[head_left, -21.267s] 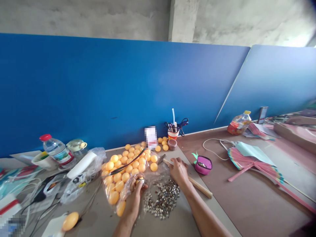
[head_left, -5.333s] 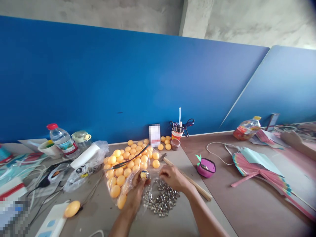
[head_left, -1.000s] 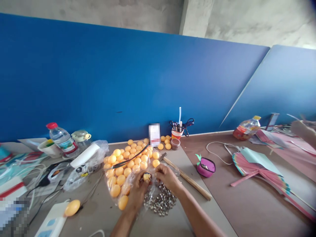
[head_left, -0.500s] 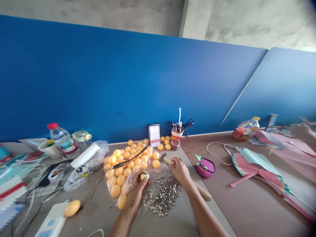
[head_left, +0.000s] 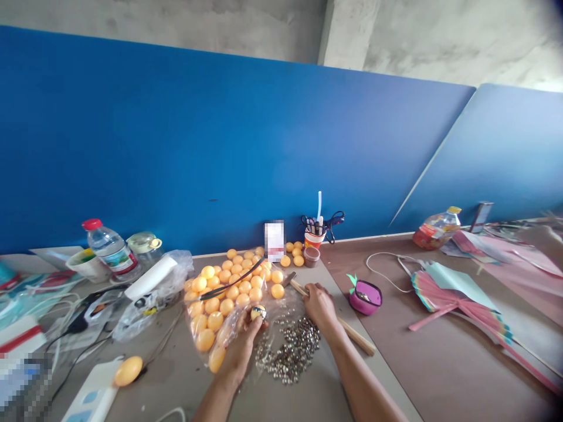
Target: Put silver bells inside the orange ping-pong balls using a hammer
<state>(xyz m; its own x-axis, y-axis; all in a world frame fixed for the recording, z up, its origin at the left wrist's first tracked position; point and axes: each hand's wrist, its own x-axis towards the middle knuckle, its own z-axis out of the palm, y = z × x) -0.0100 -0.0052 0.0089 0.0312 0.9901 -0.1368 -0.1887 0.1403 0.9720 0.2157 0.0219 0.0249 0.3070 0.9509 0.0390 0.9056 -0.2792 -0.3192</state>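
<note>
Right hand [head_left: 320,303] has moved toward 3 o'clock since 1.0 s ago, when its fingertips were just beside the ball; it now lies over the wooden handle [head_left: 357,337] of a dark-headed tool. Ball [head_left: 256,312] and left hand [head_left: 244,340] show only a slight shift over the same interval. Bearings taken from the ball, 12 o'clock toward the blue panel [head_left: 211,140]. Left hand: gripping the ball, thumb on the near right side, fingers curled behind on the left; ball sits at the fingertip end of the hand, orange side facing up, shiny dark patches visible on the surface. Right hand: fingers bent downward at the handle, well apart from the ball at about 3 o'clock; cannot tell whether they are closed around the wood or merely resting there, since the back of the hand hides the contact. Tool head [head_left: 288,279] at between 1 and 2 o'clock, handle running beneath the right hand toward 4 o'clock. Loose pile of small shiny metal beads [head_left: 291,351] between 4 and 5 o'clock, spread on the table [head_left: 272,407] between the two forearms. Many orange balls [head_left: 227,306] under clear plastic at 10 o'clock, near the left hand. Purple pouch [head_left: 365,306] farther out near 3 o'clock, beyond the right hand.
</note>
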